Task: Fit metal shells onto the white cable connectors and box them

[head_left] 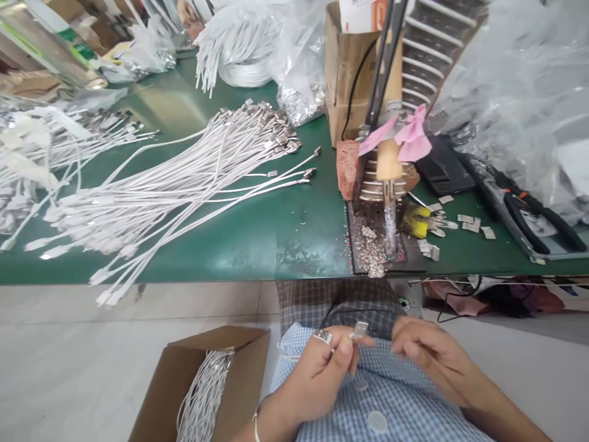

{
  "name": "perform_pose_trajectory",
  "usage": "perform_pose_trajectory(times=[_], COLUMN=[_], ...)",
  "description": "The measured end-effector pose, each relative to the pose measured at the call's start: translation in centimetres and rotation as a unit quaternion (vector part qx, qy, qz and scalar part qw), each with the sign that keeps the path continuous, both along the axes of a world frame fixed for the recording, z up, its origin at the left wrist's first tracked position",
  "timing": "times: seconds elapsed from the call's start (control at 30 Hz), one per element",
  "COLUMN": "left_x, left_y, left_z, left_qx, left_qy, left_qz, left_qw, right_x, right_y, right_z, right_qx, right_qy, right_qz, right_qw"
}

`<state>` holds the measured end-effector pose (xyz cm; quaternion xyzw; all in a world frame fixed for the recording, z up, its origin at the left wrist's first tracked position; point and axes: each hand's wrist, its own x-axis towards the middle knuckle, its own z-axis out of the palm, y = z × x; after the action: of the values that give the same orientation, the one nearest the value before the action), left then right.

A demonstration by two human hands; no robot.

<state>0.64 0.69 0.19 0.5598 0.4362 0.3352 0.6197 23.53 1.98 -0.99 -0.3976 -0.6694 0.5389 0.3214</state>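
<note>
In the head view, my left hand [319,374] is closed over the blue checked apron, below the table's front edge. Its thumb and index finger pinch a small USB plug [360,329] with a metal shell. A second USB plug [323,336] shows by the knuckles of the same hand, its cable mostly hidden. My right hand [430,350] is apart from the left, just to its right, with fingers curled in and thumb near them. What it holds, if anything, does not show. A large pile of white USB cables [184,178] lies on the green table, metal plugs toward the back right.
A wooden-handled soldering iron [389,161] points down over a dark plate [414,263] with solder crumbs. Around it are a yellow sponge [415,221], loose metal shells [470,224], a phone [444,167] and pliers [536,212]. A floor carton [159,393] holds cables.
</note>
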Motion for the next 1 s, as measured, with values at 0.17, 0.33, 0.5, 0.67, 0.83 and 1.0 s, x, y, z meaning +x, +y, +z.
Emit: perform_pose_trajectory(times=[0.17, 0.33, 0.5, 0.67, 0.83, 1.0], left_x=[1.2, 1.3, 0.8, 0.6, 0.5, 0.2], left_y=[1.5, 1.7, 1.3, 1.3, 2.0, 2.2], left_z=[1.8, 2.7, 2.5, 2.3, 2.3, 2.7], left_qx=[0.137, 0.176, 0.165, 0.170, 0.164, 0.156], left_qy=[0.094, 0.147, 0.167, 0.158, 0.155, 0.130], left_qz=[-0.040, -0.083, -0.056, -0.052, -0.028, -0.010], left_qw=[0.985, 0.970, 0.970, 0.971, 0.974, 0.979], right_x=[0.0, -1.5, -1.8, -1.8, -1.8, -2.0], right_y=[0.2, 1.3, 0.8, 0.6, 1.6, 2.1], right_z=[2.3, 3.2, 2.6, 2.3, 3.0, 3.6], right_qx=[0.107, 0.119, 0.037, 0.024, 0.127, 0.131], right_qy=[0.029, 0.036, 0.033, 0.060, 0.087, 0.044], right_qz=[-0.104, -0.085, -0.088, -0.100, -0.056, -0.049], right_qw=[0.988, 0.989, 0.995, 0.993, 0.986, 0.989])
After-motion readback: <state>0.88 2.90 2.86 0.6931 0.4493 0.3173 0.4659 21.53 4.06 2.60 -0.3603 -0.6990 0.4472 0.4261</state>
